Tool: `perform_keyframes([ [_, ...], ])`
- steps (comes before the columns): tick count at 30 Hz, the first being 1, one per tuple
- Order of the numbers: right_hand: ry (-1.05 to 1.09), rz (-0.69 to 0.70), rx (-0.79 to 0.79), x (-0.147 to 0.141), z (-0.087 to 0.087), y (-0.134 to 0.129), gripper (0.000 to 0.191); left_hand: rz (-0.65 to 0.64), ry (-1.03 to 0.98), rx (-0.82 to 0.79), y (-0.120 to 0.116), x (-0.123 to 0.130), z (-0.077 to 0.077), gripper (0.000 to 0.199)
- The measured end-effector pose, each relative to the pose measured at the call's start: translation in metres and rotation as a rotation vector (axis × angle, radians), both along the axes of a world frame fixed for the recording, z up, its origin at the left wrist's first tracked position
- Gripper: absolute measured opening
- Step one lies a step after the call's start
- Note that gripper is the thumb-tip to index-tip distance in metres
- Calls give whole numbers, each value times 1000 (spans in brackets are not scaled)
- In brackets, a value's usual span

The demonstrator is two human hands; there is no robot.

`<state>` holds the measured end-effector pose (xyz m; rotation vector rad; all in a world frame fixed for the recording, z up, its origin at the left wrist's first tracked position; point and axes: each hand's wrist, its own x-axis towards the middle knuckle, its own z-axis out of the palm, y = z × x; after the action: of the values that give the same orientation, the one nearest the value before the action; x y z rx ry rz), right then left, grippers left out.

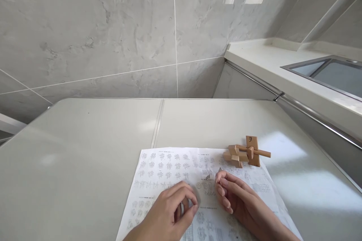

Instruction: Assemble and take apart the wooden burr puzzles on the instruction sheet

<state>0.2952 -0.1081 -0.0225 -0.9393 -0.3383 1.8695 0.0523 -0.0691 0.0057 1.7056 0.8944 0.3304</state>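
Note:
A large printed sheet [166, 192] with rows of small diagrams lies on the pale table. Over its left half is my left hand [174, 209], fingers curled in with the thumb near the fingertips; nothing shows inside it. My right hand [236, 197] rests over the right half, palm turned inward, fingers bent together, and what they hold, if anything, is hidden. Just beyond it, several interlocked wooden pieces [240, 156] lie across the sheet's upper right edge. One flat piece bears a dark mark. The two hands are apart.
The table [85, 158] has a seam [158, 122] running away from the sheet. Behind it stands a grey marbled wall [127, 26]. To the right is a white counter [260, 58] with a metal-edged sink [333, 71].

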Motion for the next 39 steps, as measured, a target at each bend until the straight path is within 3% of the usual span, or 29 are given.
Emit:
perform_keyframes([
  [39, -10, -5, 3, 0, 3, 1, 34, 0, 28, 6, 1, 0, 0, 20],
])
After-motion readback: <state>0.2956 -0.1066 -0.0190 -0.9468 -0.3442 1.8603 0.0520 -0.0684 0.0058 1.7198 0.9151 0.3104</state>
